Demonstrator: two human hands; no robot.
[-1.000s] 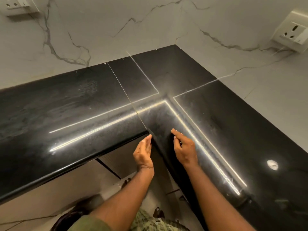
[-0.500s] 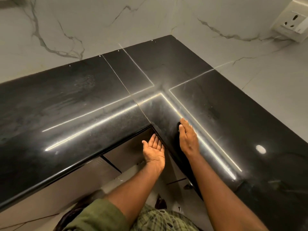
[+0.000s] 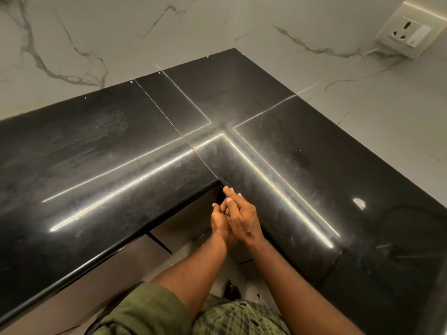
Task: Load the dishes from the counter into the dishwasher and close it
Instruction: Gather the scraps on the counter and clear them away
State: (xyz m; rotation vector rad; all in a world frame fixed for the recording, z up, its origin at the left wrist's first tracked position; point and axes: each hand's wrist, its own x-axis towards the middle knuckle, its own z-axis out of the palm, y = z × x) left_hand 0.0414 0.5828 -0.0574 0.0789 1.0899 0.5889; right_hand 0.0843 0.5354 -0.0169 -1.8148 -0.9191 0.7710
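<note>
No dishes and no dishwasher show in the head view. A glossy black L-shaped counter (image 3: 116, 151) fills the frame, with nothing standing on it. My two hands meet at its inner corner, just below the front edge. My right hand (image 3: 243, 217) lies over my left hand (image 3: 217, 220), palm against palm, with its fingers stretched toward the corner. My left hand is partly covered, and its thumb points up. Neither hand holds anything.
White marble-look walls (image 3: 150, 32) rise behind both runs of the counter. A wall socket (image 3: 408, 32) sits at the top right. Brown cabinet fronts (image 3: 113, 274) run under the left run. A green sleeve and checked cloth show at the bottom.
My hands were apart, the right one resting flat on the counter edge and the left one palm-up below it. Now they have come together, right over left, at the inner corner.
</note>
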